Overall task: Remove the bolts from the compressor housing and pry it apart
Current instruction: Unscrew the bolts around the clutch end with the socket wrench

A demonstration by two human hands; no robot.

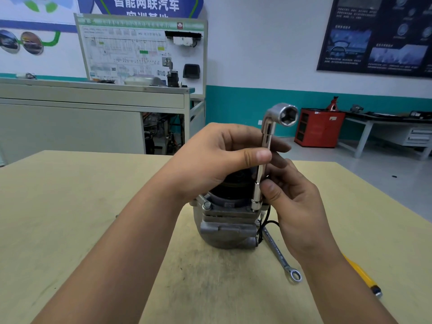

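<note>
Plainly, left hand (210, 160) and right hand (292, 202) both pinch the upright wrench (266, 136), so the compressor (224, 230), standing unclamped on the bench (93, 206) between them, may tip, or the wrench slip, under torque.

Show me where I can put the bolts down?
Most room: bare table left of the compressor, out to the table edge. A smaller bare patch lies before it, between the forearms. The right side is crowded: ring-end wrench, black wires, yellow-handled tool. Left hand and right hand hold the L-shaped socket wrench above.

spanner (280, 256) right of compressor (224, 235), open tabletop (93, 206) on its left
</note>
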